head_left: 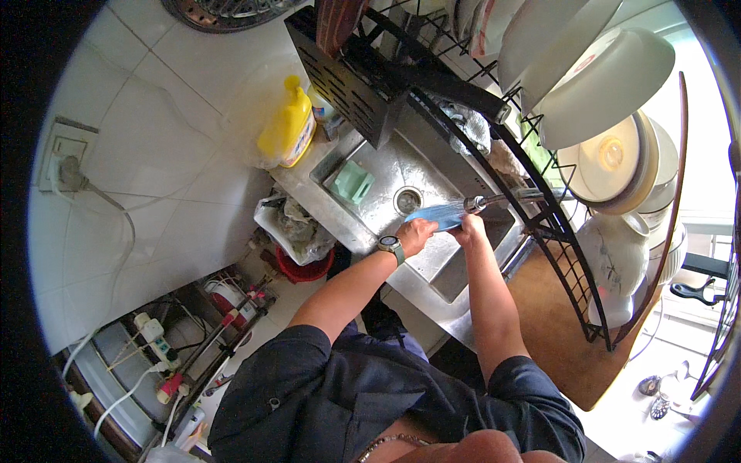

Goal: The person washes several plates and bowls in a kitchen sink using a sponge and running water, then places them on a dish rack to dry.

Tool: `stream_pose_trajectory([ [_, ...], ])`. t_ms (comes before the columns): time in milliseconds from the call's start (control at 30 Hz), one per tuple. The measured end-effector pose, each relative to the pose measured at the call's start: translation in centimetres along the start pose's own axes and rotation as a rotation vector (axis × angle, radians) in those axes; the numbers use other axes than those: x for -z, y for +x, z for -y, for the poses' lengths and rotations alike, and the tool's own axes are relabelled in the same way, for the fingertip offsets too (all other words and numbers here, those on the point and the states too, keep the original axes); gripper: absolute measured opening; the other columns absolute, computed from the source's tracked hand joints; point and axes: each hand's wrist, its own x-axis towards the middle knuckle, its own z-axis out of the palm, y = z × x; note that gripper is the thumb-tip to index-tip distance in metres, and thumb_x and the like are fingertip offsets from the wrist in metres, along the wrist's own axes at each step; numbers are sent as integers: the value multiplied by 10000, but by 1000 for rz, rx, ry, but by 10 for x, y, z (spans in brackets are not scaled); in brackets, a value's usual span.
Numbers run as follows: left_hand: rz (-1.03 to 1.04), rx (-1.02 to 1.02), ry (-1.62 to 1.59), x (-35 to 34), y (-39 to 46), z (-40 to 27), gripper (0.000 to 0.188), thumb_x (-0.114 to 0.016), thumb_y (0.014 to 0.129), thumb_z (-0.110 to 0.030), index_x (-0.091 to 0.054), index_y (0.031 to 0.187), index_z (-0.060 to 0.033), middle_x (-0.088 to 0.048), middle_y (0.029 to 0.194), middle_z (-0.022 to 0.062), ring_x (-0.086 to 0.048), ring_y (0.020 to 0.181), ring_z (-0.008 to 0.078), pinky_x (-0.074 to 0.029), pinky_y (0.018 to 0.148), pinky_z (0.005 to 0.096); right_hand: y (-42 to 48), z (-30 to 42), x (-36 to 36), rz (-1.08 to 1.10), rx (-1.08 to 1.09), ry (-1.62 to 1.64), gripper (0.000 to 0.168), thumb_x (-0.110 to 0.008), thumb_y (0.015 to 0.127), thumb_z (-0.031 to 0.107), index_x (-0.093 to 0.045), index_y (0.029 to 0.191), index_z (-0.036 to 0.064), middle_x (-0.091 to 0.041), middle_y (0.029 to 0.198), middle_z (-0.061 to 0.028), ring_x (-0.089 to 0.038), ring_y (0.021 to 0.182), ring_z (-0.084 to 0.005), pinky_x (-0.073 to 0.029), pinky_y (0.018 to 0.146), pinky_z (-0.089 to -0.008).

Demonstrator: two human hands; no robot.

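My left hand [417, 236], with a watch [391, 245] at the wrist, grips the near left rim of a shallow blue dish [435, 216]. On the dish's right side, my right hand [470, 229] holds it too; some of those fingers are hidden. Water from the metal faucet [476, 204] runs onto the dish. Both hands are over a stainless steel sink [382, 217], just nearer to me than its round drain [407, 200]. A pale green plastic container [353, 183] lies in the sink's left part.
A black dish rack [556, 272] with bowls [613, 87] and plates arches over the sink's right side. A yellow detergent bottle [289, 124] stands at the far left corner. Left of the sink are a lined bin [289, 226] and red basin [307, 265]. A wooden board [550, 312] lies right.
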Motion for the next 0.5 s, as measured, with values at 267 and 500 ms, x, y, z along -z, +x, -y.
stream_pose_trajectory([
  [267,-548,734,-501,-48,-23,39,775,-689,671,-169,-296,1318,1,-494,1179,252,-437,1167,354,-350,984,451,-14,-48,13,-217,261,85,242,-558,813,-31,-572,1054,-23,-625,981,-117,-633,815,-266,-538,691,-417],
  [500,-349,787,-1118,-16,-12,20,299,-566,827,-15,-512,1107,75,-599,1070,136,-602,926,209,-504,809,356,-14,-77,11,-291,408,-28,304,-677,787,12,-574,1067,-46,-633,1000,-131,-631,843,-241,-518,759,-373],
])
